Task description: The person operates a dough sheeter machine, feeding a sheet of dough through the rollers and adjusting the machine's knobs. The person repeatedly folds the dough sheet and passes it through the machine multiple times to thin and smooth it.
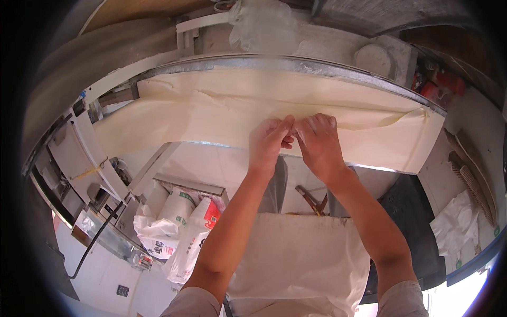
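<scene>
A long, pale yellow dough sheet (222, 119) lies folded in layers across the metal-edged worktable in front of me. Its left end runs off toward a machine, and a loose fold ripples along its right half. My left hand (268, 142) and my right hand (320, 140) meet over the near part of the sheet, around its middle. Both are closed, thumbs and fingertips pinched close together. Whatever sits between the fingertips is too small or hidden to make out.
The white machine (87, 153) stands at the left. Printed white sacks (185, 227) sit below it. A plastic bag (261, 26) and a round pale lid (374, 61) are behind the table. A white apron (301, 253) covers my front; crumpled white plastic (457, 222) lies at the right.
</scene>
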Demonstrator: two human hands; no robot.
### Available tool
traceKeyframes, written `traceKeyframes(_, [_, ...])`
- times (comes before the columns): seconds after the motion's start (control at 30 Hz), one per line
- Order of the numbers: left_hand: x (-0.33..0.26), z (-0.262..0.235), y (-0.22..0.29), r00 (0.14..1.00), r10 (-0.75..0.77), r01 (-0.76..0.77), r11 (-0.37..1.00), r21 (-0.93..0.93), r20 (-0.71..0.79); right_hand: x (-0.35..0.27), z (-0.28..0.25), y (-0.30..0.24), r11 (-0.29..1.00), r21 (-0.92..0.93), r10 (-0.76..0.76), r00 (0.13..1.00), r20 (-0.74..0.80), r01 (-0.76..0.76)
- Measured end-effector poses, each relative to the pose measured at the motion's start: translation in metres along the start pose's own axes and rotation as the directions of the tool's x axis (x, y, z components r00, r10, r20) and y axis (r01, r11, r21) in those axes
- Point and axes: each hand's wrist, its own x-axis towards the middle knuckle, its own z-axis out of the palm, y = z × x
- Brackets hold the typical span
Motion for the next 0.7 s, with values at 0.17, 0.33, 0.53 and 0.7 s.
traceKeyframes(0.17, [-0.008, -0.003, 0.005, 1.0, 0.004, -0.003, 0.999, 0.054, -0.012, -0.003, -0.015, -0.01, 0.996, 0.077, -0.042, 0.998, 0.043, 0.039])
traceKeyframes(0.33, [-0.012, -0.009, -0.002, 0.988, 0.11, -0.093, 0.985, 0.142, -0.11, -0.004, -0.017, -0.012, 0.992, 0.105, -0.071, 0.995, 0.07, 0.063])
traceKeyframes(0.53, [-0.019, -0.009, -0.027, 0.96, 0.139, -0.19, 0.961, -0.202, -0.245, -0.005, -0.017, -0.012, 0.99, 0.121, -0.087, 0.988, 0.127, 0.072])
traceKeyframes(0.7, [-0.03, -0.015, -0.033, 0.969, 0.141, -0.224, 0.845, -0.485, -0.202, 0.006, -0.029, -0.014, 0.981, 0.193, -0.052, 0.974, 0.219, 0.009])
